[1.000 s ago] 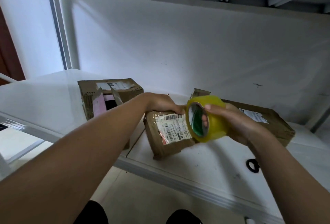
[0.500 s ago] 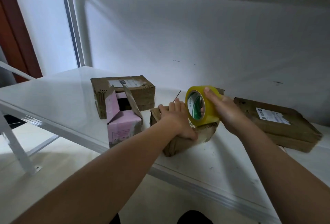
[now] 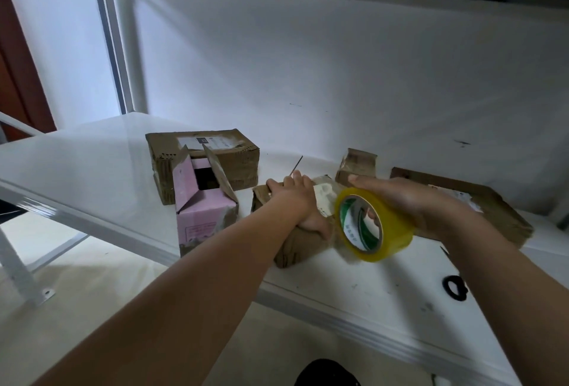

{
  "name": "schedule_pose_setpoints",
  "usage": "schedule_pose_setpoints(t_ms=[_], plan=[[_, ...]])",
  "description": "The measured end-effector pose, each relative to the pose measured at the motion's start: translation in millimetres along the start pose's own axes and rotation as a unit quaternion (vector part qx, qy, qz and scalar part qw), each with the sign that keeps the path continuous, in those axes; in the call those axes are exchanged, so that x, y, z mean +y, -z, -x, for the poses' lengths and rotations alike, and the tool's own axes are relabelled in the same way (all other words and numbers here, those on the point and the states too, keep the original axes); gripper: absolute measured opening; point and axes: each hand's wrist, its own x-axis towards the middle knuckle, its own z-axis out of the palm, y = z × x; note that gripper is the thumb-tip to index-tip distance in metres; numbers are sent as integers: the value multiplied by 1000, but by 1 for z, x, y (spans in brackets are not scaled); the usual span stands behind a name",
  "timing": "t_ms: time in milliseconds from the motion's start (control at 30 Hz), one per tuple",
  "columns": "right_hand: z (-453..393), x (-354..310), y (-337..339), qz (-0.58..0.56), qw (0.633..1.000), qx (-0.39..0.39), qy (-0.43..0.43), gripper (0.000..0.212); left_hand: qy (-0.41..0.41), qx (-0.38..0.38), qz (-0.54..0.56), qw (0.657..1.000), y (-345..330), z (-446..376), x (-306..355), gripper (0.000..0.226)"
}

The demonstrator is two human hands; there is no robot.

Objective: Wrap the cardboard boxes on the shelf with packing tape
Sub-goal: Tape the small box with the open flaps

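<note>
Cardboard box (image 3: pixel 295 241) is sitting near the shelf (image 3: pixel 92 176) edge under the pressing left hand (image 3: pixel 295 201), fingers flat, while the right hand (image 3: pixel 412 204) is grasping the tape roll (image 3: pixel 372 225); pulling hard is risking dragging it off.

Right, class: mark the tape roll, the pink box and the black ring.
yellow tape roll (image 3: pixel 388 225), head view, outer yellow band
pink box (image 3: pixel 201 222), head view, front face
black ring (image 3: pixel 455 288), head view, its rim

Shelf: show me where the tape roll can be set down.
Bare shelf lies left of the pink box, and along the front edge between the small box under the left hand and the black ring. The back right is crowded with boxes.
</note>
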Motion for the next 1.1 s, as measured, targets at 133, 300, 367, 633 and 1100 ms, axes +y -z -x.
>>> schedule_pose_setpoints(t_ms=[133, 300, 367, 633, 1100], plan=[[3, -4, -2, 39, 999, -16, -9, 65, -23, 0, 15, 1000, 3, 4, -1, 132], [2, 3, -9, 182, 982, -37, -45, 71, -48, -26, -25, 998, 7, 4, -1, 121], [0, 4, -11, 178, 982, -41, -54, 70, -44, -41, -39, 997, 9, 2, 0, 120], [-7, 19, -19, 147, 985, -59, -65, 65, -135, 65, -211, 966, -10, 1, 19, 92], [25, 28, 4, -202, 966, -71, 143, 38, -154, -54, 41, 986, 43, 4, -3, 65]])
